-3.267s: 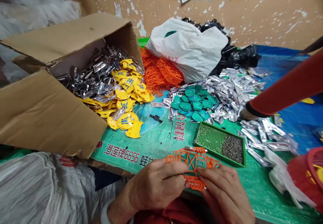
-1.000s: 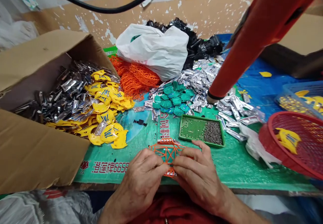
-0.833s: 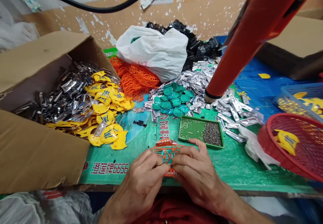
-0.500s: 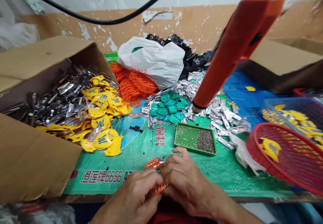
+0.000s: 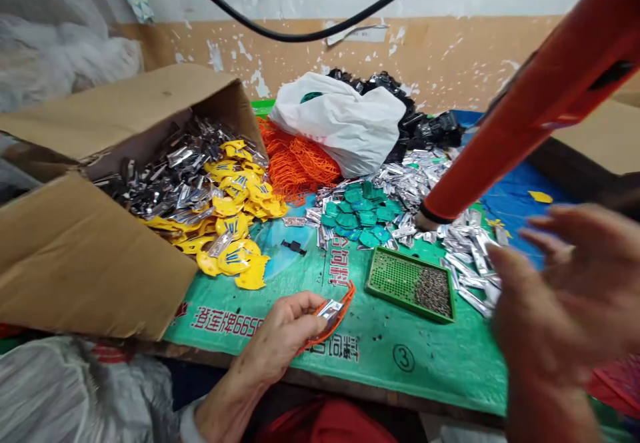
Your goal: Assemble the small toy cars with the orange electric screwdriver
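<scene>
My left hand (image 5: pixel 285 330) pinches an orange mesh piece (image 5: pixel 345 303) with a small silvery part (image 5: pixel 331 310) on it, above the table's front edge. My right hand (image 5: pixel 570 283) is raised at the right, blurred, its fingers apart and nothing visible in it. A red tool (image 5: pixel 505 116) hangs down from the upper right, its tip over silver strips (image 5: pixel 470 250). Between the hands lies a green tray (image 5: pixel 395 280) with tiny metal pieces (image 5: pixel 434 290) at its right end. Behind it is a pile of green pieces (image 5: pixel 363 210).
An open cardboard box (image 5: pixel 90 250) at the left spills dark metal parts (image 5: pixel 165 183) and yellow pieces (image 5: pixel 240 256). A white bag (image 5: pixel 340 120) rests beside orange netting (image 5: pixel 300 163), with black parts (image 5: pixel 437 130) behind. A black cable (image 5: pixel 280 35) hangs overhead.
My right hand has let go of the orange piece and moved up to the right. The left hand still holds it, now showing the silvery part. The view has shifted.
</scene>
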Demonstrator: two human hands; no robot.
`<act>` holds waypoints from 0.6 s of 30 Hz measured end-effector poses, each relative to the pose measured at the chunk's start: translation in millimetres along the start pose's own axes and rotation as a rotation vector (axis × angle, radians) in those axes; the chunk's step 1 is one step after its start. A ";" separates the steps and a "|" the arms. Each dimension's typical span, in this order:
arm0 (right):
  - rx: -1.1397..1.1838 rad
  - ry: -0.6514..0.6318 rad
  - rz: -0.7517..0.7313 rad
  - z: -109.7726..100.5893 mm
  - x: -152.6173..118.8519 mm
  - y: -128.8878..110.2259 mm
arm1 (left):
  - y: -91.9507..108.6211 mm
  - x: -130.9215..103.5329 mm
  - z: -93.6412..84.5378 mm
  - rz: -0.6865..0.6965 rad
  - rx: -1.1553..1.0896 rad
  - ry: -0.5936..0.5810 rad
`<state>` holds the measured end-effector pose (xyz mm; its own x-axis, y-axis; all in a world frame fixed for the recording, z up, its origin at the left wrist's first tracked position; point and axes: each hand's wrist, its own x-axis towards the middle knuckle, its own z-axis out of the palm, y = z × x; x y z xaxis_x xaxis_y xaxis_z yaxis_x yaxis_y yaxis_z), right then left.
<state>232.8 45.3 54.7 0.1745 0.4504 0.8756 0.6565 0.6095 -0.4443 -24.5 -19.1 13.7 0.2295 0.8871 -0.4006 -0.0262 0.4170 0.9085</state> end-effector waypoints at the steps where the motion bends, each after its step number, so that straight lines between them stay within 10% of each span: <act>1: 0.066 0.045 0.032 2.1 15.7 12.1 | -1.6 2.0 0.9 -0.022 -0.039 0.015; 9: 0.286 -0.527 0.420 58.4 92.0 20.8 | -4.8 9.8 9.3 -0.041 -0.111 0.084; 18: 0.453 -0.269 0.770 36.3 26.0 -11.3 | -6.0 11.7 3.4 -0.067 -0.029 0.121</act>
<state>203.3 73.9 75.6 0.2294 0.9378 0.2607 0.0718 0.2508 -0.9654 -18.4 -11.9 3.9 0.1125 0.8736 -0.4734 -0.0436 0.4803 0.8760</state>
